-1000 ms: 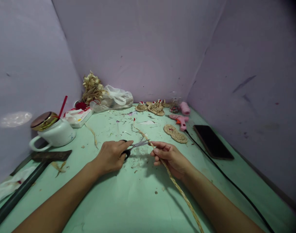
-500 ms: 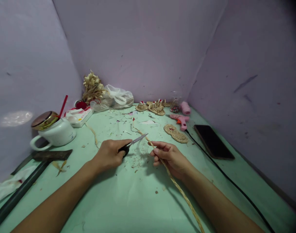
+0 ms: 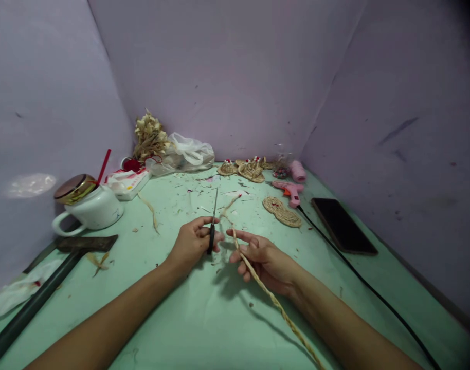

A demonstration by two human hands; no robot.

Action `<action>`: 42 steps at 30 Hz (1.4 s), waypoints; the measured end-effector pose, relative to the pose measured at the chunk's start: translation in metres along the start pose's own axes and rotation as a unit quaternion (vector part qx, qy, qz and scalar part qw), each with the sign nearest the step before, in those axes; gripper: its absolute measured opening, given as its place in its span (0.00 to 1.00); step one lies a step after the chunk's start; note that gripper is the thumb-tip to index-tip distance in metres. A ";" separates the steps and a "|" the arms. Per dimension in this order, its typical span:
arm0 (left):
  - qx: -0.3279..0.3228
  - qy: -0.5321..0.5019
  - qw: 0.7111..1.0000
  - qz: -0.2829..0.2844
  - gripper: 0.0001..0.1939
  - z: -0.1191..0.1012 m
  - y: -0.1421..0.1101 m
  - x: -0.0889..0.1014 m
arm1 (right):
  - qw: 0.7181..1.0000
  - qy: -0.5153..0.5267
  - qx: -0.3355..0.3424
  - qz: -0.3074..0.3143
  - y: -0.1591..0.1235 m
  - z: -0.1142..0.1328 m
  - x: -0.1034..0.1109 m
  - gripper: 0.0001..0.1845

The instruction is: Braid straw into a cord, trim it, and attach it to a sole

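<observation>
My left hand [image 3: 194, 241] is closed on a pair of scissors [image 3: 212, 234], black at the handle, whose blades point up and away from me. Between thumb and fingers, my right hand [image 3: 260, 257] pinches a braided straw cord [image 3: 275, 303]. The cord runs from the near edge of the view up past my fingertips. Its thin, frayed far end [image 3: 231, 204] has a red tip and bends to the right. The two hands are close together but apart, just above the table. Part of the scissors' handle is hidden by my left fingers.
Right of my hands lie a flat coiled straw piece [image 3: 282, 211], a pink glue gun [image 3: 291, 191] with a black cable, and a phone [image 3: 343, 226]. At left are a white mug [image 3: 94, 208] and a hammer [image 3: 86, 243]. Small decorated straw pieces [image 3: 251, 170] sit at the back.
The scissors have turned from pointing right across the cord to pointing away, and have moved left off it. The cord's far end now bends right. My right hand still pinches the cord.
</observation>
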State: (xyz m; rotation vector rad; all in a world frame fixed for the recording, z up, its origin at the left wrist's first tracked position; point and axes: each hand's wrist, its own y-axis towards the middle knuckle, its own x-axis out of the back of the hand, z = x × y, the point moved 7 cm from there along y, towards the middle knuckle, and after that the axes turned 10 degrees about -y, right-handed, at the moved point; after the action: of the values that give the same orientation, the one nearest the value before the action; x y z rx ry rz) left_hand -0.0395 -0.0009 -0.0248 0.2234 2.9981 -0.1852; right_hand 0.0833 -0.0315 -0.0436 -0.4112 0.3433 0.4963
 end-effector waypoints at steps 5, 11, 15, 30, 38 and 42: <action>0.042 -0.137 0.990 0.004 0.26 0.010 -0.002 -0.015 | 0.998 -0.019 0.022 0.064 0.004 -0.008 -0.019 0.37; -0.036 -0.150 0.987 -0.034 0.25 -0.001 0.004 -0.002 | 0.998 -0.056 -0.028 0.030 0.005 -0.015 -0.016 0.18; -0.051 -0.134 0.989 -0.034 0.25 -0.006 0.006 0.001 | 0.993 -0.110 0.009 -0.027 0.005 -0.010 -0.008 0.14; -0.053 0.209 0.976 0.016 0.19 -0.013 0.003 0.014 | 0.951 -0.197 0.039 -0.235 0.000 0.014 0.032 0.07; -0.299 0.562 0.761 0.126 0.22 -0.034 -0.024 -0.008 | 0.960 -0.184 0.052 -0.206 -0.003 0.023 0.032 0.09; -0.321 0.601 0.718 0.145 0.25 -0.032 -0.025 -0.010 | 0.967 -0.179 0.053 -0.174 -0.004 0.024 0.027 0.13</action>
State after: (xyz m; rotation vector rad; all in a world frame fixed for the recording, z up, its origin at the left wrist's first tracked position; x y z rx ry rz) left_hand -0.0374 -0.0225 0.0104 1.0542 3.7619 1.6238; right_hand 0.1128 -0.0129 -0.0324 -0.2630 -0.0546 0.1986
